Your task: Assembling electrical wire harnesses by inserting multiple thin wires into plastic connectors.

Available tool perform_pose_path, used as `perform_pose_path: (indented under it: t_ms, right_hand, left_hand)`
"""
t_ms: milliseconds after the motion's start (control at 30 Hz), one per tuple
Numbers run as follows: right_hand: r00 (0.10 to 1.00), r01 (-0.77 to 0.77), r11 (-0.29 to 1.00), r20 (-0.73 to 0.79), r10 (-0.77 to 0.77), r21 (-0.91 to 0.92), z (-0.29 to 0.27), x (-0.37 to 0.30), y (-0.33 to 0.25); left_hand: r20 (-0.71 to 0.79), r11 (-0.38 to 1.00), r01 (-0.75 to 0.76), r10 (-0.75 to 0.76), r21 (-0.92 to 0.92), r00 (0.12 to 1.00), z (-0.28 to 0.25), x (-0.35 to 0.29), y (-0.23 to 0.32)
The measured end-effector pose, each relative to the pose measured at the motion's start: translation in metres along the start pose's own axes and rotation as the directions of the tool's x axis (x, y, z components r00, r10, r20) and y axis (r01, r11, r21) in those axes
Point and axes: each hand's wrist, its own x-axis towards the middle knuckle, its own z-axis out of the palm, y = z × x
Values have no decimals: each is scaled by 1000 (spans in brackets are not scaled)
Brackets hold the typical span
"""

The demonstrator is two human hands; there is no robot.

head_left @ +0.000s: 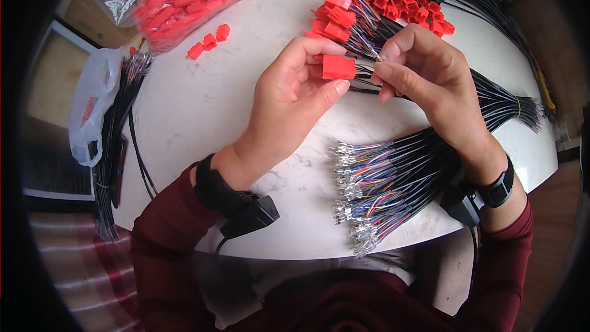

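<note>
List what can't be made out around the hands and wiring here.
All in the head view:
- What exactly the right hand pinches: mostly hidden by its own grip.
- The far side of the red housing in the left hand: turned away from the camera.
- The count in the bag of red pieces: hidden by overlap and wrinkled plastic.
- Fine detail of the silver terminals: too small.

Left hand — curled, right hand — pinching

Red connector housing, black cables, grey-veined white tabletop, maroon sleeves
</note>
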Motion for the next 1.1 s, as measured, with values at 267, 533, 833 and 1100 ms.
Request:
perform_pose_path:
  t_ms: [267,533,833,1100]
  right_hand:
    - [997,68,993,-15,-70,-95,1,-2,0]
    - [995,101,969,42,-94,-227,2,-5,0]
    - [993,120,922,61,-105,-367,2,-6,0]
    - [992,126,942,36,-120,-313,2,-5,-1]
  left_hand:
    - [-11,993,109,-109,35,994,-2,-1,7]
    - [-34,1000,19,-19,8,999,2,0,4]
    - [-7,995,91,-91,-48,996,1,-1,2]
    - [-55,1000,-10,9,-21,998,1,0,-2]
